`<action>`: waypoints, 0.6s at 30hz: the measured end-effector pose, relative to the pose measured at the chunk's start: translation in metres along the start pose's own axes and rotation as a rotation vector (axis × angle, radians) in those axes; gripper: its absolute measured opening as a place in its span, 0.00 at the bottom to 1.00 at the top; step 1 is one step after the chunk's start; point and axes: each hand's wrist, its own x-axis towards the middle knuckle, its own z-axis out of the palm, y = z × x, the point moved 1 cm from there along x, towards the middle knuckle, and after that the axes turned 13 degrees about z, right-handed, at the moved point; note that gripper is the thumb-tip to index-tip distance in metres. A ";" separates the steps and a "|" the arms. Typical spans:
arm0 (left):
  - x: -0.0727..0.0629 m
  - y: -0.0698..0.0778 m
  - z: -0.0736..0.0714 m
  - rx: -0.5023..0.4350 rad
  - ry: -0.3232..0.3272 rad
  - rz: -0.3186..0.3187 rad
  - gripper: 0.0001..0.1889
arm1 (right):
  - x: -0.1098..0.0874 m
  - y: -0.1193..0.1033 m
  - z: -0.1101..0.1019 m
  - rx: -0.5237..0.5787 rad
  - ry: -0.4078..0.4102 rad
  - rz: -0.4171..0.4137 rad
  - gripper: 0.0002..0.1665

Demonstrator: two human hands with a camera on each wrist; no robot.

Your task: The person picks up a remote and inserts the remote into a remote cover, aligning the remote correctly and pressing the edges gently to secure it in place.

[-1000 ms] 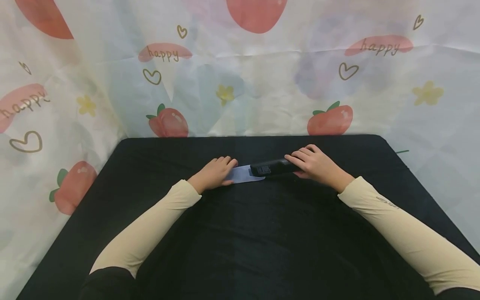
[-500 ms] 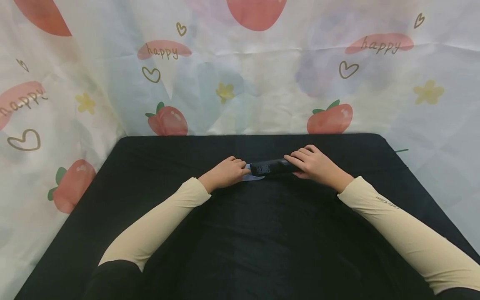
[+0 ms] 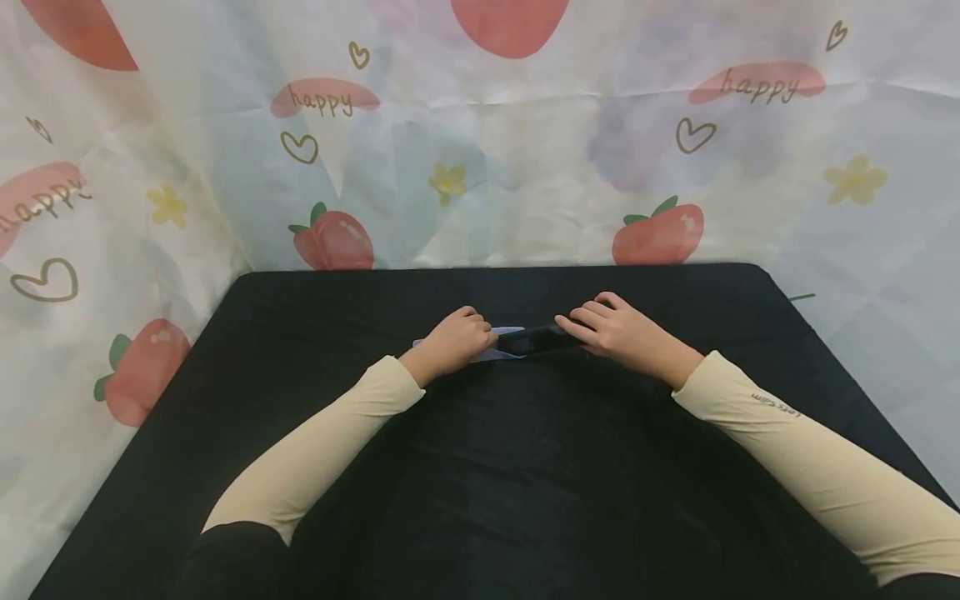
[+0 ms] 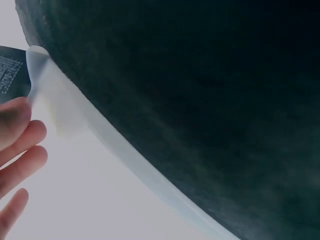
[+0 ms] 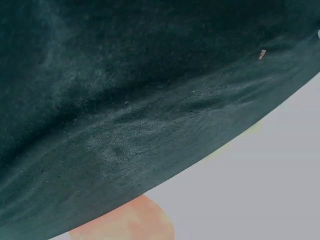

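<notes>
A dark oblong object [image 3: 543,340], its kind unclear, lies across the far middle of the table. Its left end overlaps a flat pale-blue piece [image 3: 498,356], which shows on both sides of my left hand [image 3: 450,343]. That hand's curled fingers pinch the dark object's left end. In the left wrist view the thumb touches a dark corner with a printed white label [image 4: 9,75], beside a pale, see-through edge [image 4: 37,67]. Fingers of my right hand [image 3: 626,337] grip the object's right end, which they partly hide. Neither hand nor object shows in the right wrist view.
A black cloth covers the table [image 3: 510,467], with its far edge just beyond the hands. Behind and to the left hangs a pale printed curtain [image 3: 510,158] with fruit and hearts.
My left hand has moved right along the pale-blue piece to the dark object's end. The object has turned slightly, hiding its label from the head view. The right hand has shifted slightly left.
</notes>
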 end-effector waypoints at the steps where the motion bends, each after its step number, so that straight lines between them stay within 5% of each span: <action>1: 0.001 0.000 -0.001 -0.003 0.006 -0.014 0.06 | 0.001 -0.001 -0.001 0.002 0.004 -0.002 0.42; 8: 0.001 -0.004 -0.003 -0.015 0.060 -0.091 0.06 | 0.003 -0.005 -0.002 0.008 0.003 0.005 0.41; 13: 0.001 -0.002 -0.003 -0.025 0.102 -0.057 0.05 | 0.007 -0.007 -0.004 -0.015 -0.047 0.037 0.37; 18: 0.001 -0.001 -0.002 -0.041 0.122 -0.022 0.05 | 0.009 -0.010 -0.005 0.026 -0.145 0.165 0.36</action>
